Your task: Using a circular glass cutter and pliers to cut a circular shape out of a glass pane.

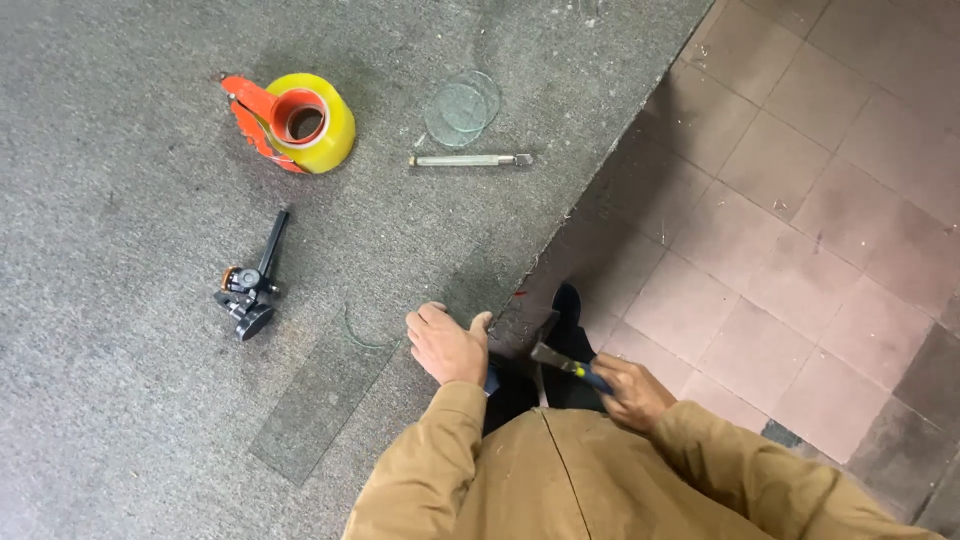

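Here your left hand (448,345) lies open and flat, steadying the glass strip (318,397) at lower centre, while your right hand (630,390) grips pliers (565,364) at the table (120,420) edge.

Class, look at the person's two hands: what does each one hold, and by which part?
The right hand grips a small tool by its blue-and-yellow handle, the dark head pointing toward the table. The left hand holds nothing; it rests flat on the grey table.
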